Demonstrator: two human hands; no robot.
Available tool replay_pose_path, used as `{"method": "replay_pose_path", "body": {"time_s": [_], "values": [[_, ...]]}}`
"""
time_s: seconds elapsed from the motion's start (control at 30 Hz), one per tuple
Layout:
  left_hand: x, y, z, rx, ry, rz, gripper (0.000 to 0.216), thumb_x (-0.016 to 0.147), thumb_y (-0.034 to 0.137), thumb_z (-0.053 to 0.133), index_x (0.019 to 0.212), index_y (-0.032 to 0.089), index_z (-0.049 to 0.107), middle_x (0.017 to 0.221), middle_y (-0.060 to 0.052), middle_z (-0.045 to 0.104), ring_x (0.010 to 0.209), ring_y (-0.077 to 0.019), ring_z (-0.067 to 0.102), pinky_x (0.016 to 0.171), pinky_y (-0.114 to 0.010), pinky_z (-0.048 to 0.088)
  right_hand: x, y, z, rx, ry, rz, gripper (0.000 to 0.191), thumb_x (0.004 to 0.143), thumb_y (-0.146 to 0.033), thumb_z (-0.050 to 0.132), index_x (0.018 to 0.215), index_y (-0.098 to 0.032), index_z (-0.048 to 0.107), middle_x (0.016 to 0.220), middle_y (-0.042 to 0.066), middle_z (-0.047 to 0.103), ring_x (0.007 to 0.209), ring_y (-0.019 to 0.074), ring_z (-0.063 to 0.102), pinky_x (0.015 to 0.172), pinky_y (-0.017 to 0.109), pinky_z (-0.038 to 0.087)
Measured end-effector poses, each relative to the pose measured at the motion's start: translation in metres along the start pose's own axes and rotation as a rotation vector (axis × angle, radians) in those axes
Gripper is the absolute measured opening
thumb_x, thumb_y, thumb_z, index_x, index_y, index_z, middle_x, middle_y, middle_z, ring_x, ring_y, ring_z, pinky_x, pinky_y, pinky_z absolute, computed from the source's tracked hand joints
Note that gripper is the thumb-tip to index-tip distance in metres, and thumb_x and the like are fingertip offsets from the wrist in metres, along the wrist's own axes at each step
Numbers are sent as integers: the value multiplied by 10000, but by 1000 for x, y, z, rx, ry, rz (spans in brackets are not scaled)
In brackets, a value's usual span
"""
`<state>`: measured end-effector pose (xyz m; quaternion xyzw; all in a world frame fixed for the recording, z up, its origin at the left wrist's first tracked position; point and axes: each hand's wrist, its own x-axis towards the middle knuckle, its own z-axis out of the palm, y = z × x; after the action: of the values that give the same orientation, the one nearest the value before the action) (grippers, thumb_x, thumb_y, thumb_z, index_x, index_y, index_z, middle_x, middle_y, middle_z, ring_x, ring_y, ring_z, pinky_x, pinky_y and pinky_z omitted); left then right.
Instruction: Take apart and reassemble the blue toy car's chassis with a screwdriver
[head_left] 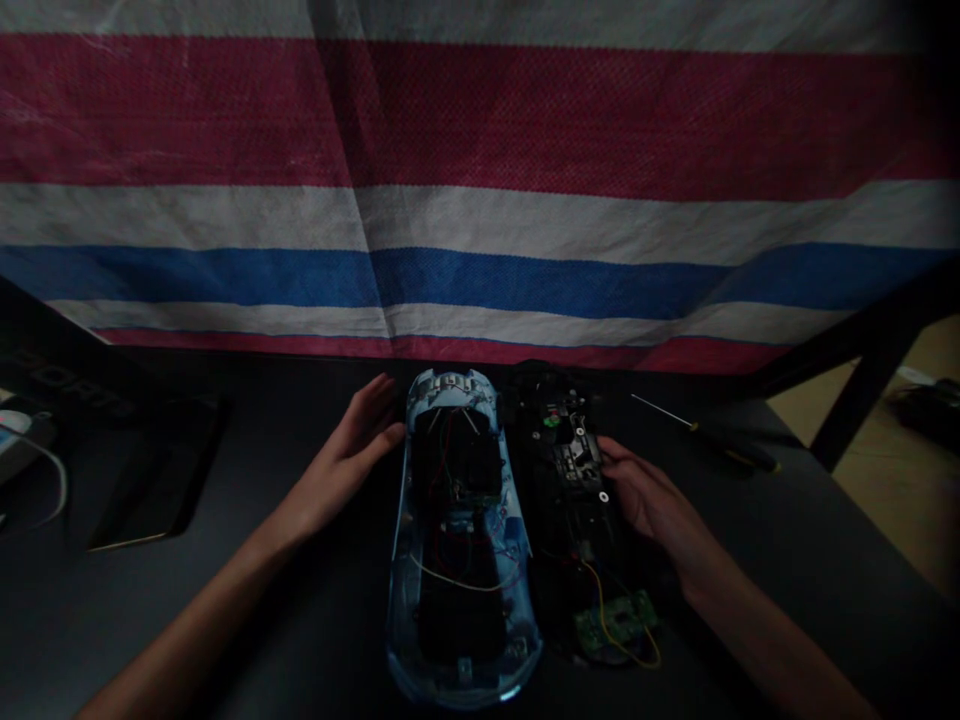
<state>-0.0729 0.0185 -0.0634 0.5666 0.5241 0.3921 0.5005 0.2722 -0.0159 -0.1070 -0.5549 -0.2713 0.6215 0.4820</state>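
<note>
Blue car shell (461,560), upturned, wires (465,580) inside, beside black chassis (570,470).

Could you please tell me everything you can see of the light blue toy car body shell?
The light blue car body shell looks like glossy, partly translucent plastic. It lies upside down on the dark table, its hollow inside facing up. The inside holds dark parts and thin red and pale wires. It lies lengthwise, pointing away from the person. The left hand rests against its far left edge. The black chassis lies close on its right; whether they touch is unclear.
</note>
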Motion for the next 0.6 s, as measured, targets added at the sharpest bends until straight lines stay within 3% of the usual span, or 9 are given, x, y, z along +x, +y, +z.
{"method": "replay_pose_path", "body": {"time_s": [0.07,0.17,0.23,0.33,0.43,0.6], "values": [[7,-4,-18,145,191,79,652,974,521,617,1551,323,388,1697,-69,345,1597,-317,259,1317,-522,197,0,0,0,-10,19,8,335,746,-329,727,1077,-310,773,1139,8,801,1155,319,693,999,433,492],[17,-12,-57,598,516,233,798,931,520,642,1589,217,307,1667,-172,330,1573,-379,267,1293,-601,188,0,1,-1,-40,19,35,344,752,-358,721,1090,-316,765,1174,11,792,1166,326,687,996,443,494],[21,-16,-79,860,617,257,883,902,508,648,1611,170,244,1678,-222,265,1579,-435,206,1268,-670,160,0,1,-3,-46,6,50,365,762,-370,724,1121,-319,760,1188,9,788,1167,322,687,988,437,497],[22,-21,-96,1003,626,160,898,915,514,610,1627,148,201,1689,-256,217,1569,-488,194,1209,-750,197,1,3,-6,-28,-3,74,392,767,-377,737,1155,-324,756,1190,3,787,1158,313,692,973,424,506],[21,-26,-99,1020,592,86,880,926,524,596,1622,137,223,1682,-269,230,1544,-522,233,1167,-766,267,2,6,-9,-26,8,61,393,769,-364,742,1160,-325,759,1177,-1,791,1139,306,703,959,413,519],[22,-26,-90,1027,554,179,828,943,481,595,1606,120,253,1664,-276,248,1549,-501,226,1208,-747,217,3,9,-10,-35,17,23,363,790,-376,740,1149,-322,759,1129,7,804,1121,318,718,966,434,527]]}}
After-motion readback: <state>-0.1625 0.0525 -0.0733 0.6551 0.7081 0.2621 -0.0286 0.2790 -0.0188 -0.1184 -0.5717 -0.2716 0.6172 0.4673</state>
